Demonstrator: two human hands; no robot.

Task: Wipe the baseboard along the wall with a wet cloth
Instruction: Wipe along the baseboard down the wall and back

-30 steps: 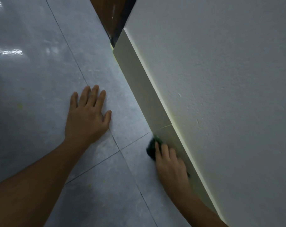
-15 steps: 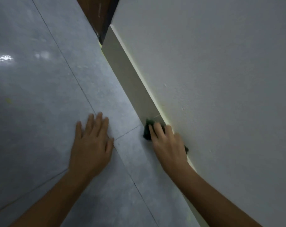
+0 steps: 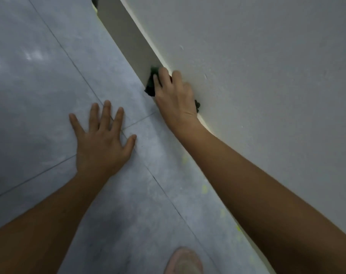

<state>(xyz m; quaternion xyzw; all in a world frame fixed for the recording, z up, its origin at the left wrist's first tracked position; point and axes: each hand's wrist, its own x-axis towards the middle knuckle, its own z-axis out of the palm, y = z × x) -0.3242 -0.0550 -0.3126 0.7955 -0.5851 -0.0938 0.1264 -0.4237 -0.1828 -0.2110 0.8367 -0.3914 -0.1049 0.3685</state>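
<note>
**Cloth pinned to the baseboard under your right hand**

The dark green cloth (image 3: 150, 84) sits flat against the face of the baseboard (image 3: 128, 34), low on the wall (image 3: 257, 66), and almost all of it is hidden beneath your right hand (image 3: 175, 97). You can see it in two places only: a wedge sticking out past your fingertips on the floor side, and a small dark corner poking out near the heel of your palm, right at the top edge of the baseboard. The lower tip of the wedge reaches down close to where the baseboard meets the floor (image 3: 49, 76).

Your right hand lies over the cloth with the fingers (image 3: 164, 76) extended and close together, curved slightly, pressing the cloth against the board rather than bunching it in a fist. The fingertips reach up to the baseboard's top edge, touching the line where it meets the wall. Your forearm runs alongside the wall.

Your left hand (image 3: 103, 145) holds nothing. It is spread wide, palm down on the grey floor tiles, fingers splayed across a grout line, well apart from the cloth.

A pale rounded shape (image 3: 183, 262) shows at the bottom edge; it is too blurred to identify.
</note>
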